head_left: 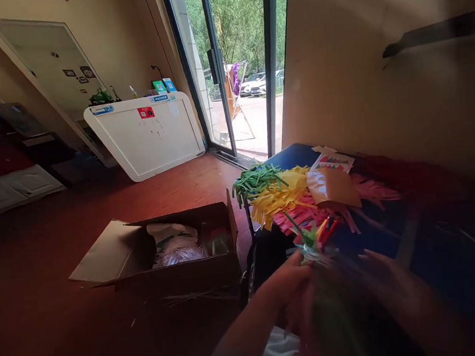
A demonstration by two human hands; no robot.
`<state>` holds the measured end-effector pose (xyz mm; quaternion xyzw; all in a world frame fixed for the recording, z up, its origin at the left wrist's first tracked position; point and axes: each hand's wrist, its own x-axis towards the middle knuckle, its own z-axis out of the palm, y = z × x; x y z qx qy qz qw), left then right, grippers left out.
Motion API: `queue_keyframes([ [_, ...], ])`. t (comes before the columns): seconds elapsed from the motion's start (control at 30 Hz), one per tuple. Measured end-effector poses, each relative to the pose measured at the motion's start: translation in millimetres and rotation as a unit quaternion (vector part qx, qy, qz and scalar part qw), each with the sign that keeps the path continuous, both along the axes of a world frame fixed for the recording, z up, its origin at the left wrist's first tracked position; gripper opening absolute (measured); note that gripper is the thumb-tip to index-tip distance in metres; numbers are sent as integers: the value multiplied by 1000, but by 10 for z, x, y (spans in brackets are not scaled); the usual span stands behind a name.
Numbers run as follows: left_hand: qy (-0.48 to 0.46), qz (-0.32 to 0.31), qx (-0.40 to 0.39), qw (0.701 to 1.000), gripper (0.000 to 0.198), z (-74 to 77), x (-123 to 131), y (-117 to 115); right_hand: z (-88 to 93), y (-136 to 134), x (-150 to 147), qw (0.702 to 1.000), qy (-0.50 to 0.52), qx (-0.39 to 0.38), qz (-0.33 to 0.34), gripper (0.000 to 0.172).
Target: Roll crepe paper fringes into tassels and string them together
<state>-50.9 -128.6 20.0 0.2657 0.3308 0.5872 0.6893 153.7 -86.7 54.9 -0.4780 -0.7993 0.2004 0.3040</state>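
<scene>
In front of my body, my left hand [292,272] is closed around the neck of a bundle of coloured paper strips [310,238]. Green, yellow and red ends stick out above the grip, and something clear like plastic film shows around the neck. The lower part of the bundle hangs down, dark and blurred. To its right, my right hand [396,280] is smeared by motion, with its fingers stretched out and apart from the bundle. Just beyond lie green fringed paper [258,179], yellow fringed paper [282,193] and pink fringed paper [302,217] on a blue table [295,154].
A brown flat packet [332,187] and printed sheets [335,162] lie among the fringes. An open cardboard box [179,273] holding plastic-wrapped items sits at left. Farther back are a white board [152,138] and a glass door [246,106].
</scene>
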Motion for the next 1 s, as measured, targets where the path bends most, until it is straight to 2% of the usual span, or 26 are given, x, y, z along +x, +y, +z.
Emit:
queue_keyframes([
  [0.13,-19,1,12,1000,50,84,-7,-13,34,34,-151,995,-6,-85,59,50],
  [0.27,-40,30,30,998,47,111,20,-15,106,16,-162,986,-38,-119,110,43],
  [0.37,-46,43,25,998,51,117,52,10,72,34,-131,993,-15,-86,76,40],
  [0.47,-44,39,11,998,55,112,75,33,-15,108,-129,998,3,-55,30,44],
  [0.53,-47,30,4,998,56,111,84,34,-48,156,-141,995,4,-84,45,47],
  [0.67,-49,17,13,999,51,106,81,6,-3,200,-141,983,-28,-143,115,41],
  [0.77,-51,1,30,998,47,85,61,-16,57,243,-84,962,-28,-207,178,43],
  [0.87,-53,-19,34,998,46,66,28,-33,98,318,11,922,-4,-304,237,43],
  [1.0,-49,-48,40,997,47,69,-11,-69,125,402,134,877,38,-383,287,41],
])
